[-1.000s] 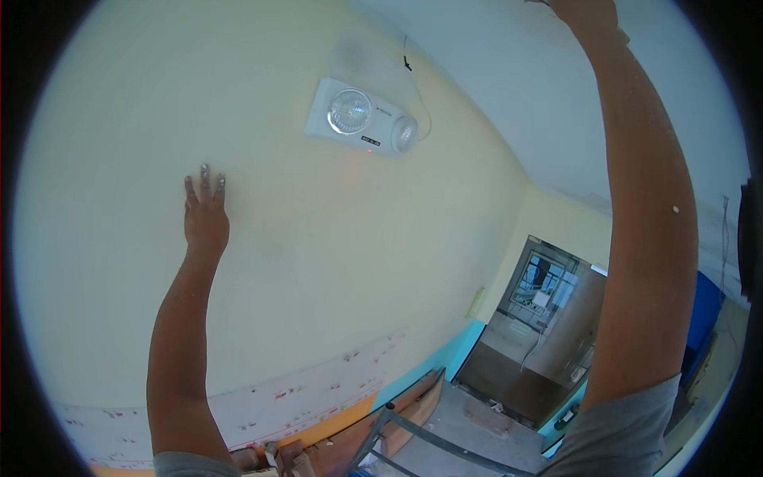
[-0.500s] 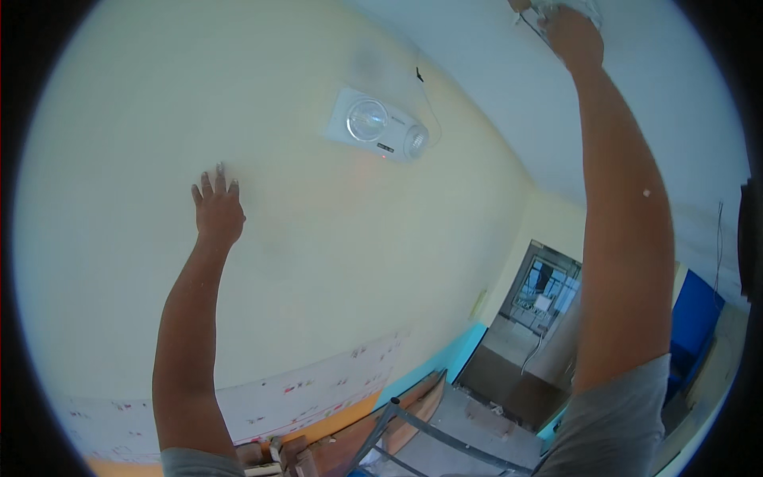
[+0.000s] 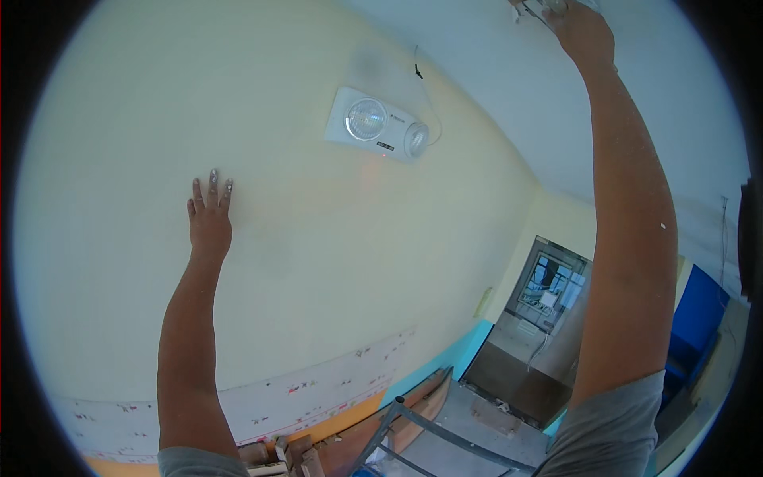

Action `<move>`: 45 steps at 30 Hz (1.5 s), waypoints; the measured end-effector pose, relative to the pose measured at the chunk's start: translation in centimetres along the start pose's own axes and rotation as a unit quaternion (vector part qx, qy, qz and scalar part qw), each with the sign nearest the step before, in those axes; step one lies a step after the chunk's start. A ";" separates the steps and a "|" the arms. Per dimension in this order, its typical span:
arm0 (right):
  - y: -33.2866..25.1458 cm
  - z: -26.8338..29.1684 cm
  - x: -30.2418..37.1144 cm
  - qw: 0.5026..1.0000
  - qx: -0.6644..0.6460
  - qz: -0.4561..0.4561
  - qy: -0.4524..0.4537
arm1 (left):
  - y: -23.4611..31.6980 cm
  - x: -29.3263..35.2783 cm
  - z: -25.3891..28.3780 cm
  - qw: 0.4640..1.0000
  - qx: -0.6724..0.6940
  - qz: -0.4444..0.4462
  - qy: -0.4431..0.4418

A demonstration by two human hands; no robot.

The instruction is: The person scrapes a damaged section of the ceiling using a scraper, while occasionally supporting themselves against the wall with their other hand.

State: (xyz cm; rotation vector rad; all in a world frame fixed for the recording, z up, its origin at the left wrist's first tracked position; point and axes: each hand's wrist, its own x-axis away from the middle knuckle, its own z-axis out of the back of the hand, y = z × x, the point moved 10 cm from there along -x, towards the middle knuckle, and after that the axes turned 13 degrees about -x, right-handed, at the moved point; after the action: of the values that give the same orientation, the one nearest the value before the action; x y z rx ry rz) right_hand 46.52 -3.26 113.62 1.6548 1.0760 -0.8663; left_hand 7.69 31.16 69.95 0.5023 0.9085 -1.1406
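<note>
Head view: the right hand (image 3: 586,38) is high up by the white ceiling (image 3: 509,95), right at the top edge of what can be seen. Its fingers look curled around a thin thing (image 3: 540,16) with a dark edge, and a bit of it pokes out to the left of the hand. A half second ago more of this hand showed; now the top edge cuts some of it off, so I can't tell how tight the fingers are or what the thing is. That means the busy spot is up by the ceiling, and it is harder to see. The left hand (image 3: 211,229) holds nothing. It looks flat on the pale yellow wall (image 3: 278,199), fingers spread and pointing up, with gray-white stuff on the tips. It is a little farther from the white lamp (image 3: 377,126) than it was a half second ago. The lamp is on the wall between the two hands, touching neither, and a thin wire (image 3: 419,71) hangs near its right end
</note>
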 end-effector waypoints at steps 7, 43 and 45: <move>0.4 0.2 -0.8 0.999 -0.028 0.002 0.014 | 0.3 0.1 0.8 1.000 -0.018 0.003 0.021; -2.6 -2.6 -0.8 0.997 0.027 0.066 0.027 | 2.1 -0.6 1.1 0.997 0.019 0.045 -0.064; -1.8 -3.3 0.3 0.997 0.011 0.074 0.005 | 1.6 -0.1 0.8 0.997 0.005 0.047 -0.063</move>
State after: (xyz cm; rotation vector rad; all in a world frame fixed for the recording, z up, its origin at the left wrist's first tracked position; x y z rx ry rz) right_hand 45.20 0.29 113.72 1.7353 0.9403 -0.7762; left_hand 9.43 31.20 70.27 0.4703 0.7630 -1.0795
